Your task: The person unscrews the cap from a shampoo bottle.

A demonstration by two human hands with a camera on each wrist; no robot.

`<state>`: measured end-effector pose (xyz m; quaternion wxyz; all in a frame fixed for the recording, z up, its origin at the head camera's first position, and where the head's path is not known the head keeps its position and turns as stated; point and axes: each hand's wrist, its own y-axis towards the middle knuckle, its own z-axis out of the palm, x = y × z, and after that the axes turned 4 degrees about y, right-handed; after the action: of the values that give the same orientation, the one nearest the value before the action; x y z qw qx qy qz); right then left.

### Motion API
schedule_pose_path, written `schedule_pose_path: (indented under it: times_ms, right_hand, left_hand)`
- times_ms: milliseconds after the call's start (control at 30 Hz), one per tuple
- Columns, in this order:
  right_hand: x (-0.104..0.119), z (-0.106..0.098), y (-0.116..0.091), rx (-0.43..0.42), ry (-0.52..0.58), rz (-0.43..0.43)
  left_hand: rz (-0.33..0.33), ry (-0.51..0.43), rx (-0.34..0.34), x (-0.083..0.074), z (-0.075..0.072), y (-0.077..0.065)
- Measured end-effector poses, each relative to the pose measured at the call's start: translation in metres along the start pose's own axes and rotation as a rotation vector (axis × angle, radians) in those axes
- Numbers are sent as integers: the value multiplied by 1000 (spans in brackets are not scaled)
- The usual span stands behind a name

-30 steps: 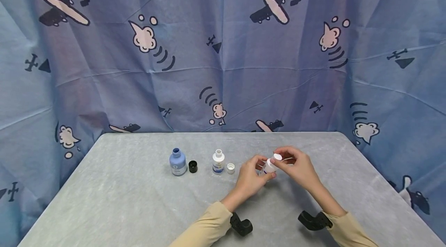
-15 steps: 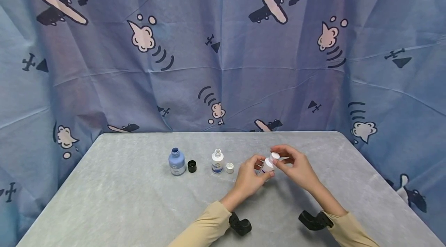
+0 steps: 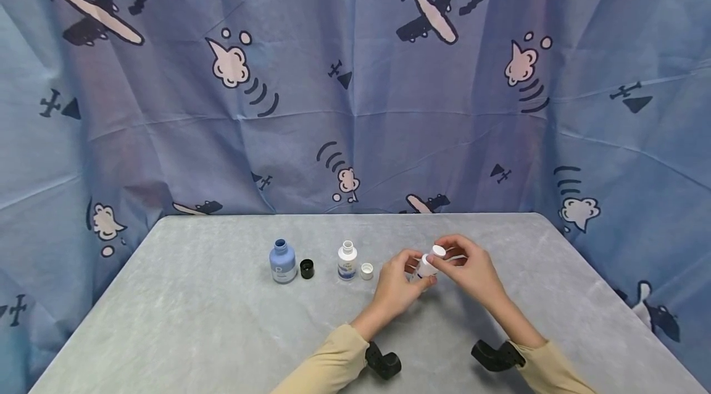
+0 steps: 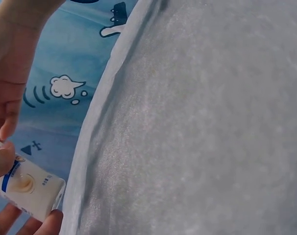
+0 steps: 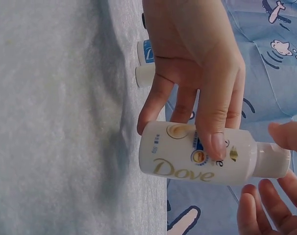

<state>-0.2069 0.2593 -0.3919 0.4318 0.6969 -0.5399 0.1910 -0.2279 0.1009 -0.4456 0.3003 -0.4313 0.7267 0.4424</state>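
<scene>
My left hand [image 3: 395, 283] grips a small white Dove bottle [image 5: 183, 166] around its body, thumb across the label. The bottle is tilted, its capped end toward my right hand [image 3: 472, 270]. Thumb and fingertips of the right hand pinch the white cap [image 5: 272, 160], which sits on the bottle's neck. In the left wrist view, the lower part of the bottle [image 4: 33, 188] shows at the left edge, and its cap is out of sight. Both hands are above the right half of the table.
Left of my hands stand an uncapped white bottle [image 3: 347, 263] and an uncapped blue bottle [image 3: 282, 263]. A white cap [image 3: 367, 271] and a black cap [image 3: 307, 268] lie beside them on the grey-covered table [image 3: 194, 320]. A blue airplane-print curtain [image 3: 311, 73] hangs behind.
The right thumb and fingers have shifted slightly around the cap. My left hand keeps its grip on the bottle in nearly the same place. The head view has tilted a little.
</scene>
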Motion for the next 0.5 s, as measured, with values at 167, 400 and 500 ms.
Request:
schedule_pose_path:
  times_ms: [167, 400, 500]
  right_hand:
    - [-2, 1, -1, -15, 11, -25]
    - [-1, 2, -1, 22, 42, -54]
    - [-2, 3, 0, 32, 62, -73]
  left_hand:
    - [-2, 6, -2, 1, 1, -1]
    - [-19, 4, -4, 0, 0, -1]
    - [-13, 7, -12, 1, 0, -1]
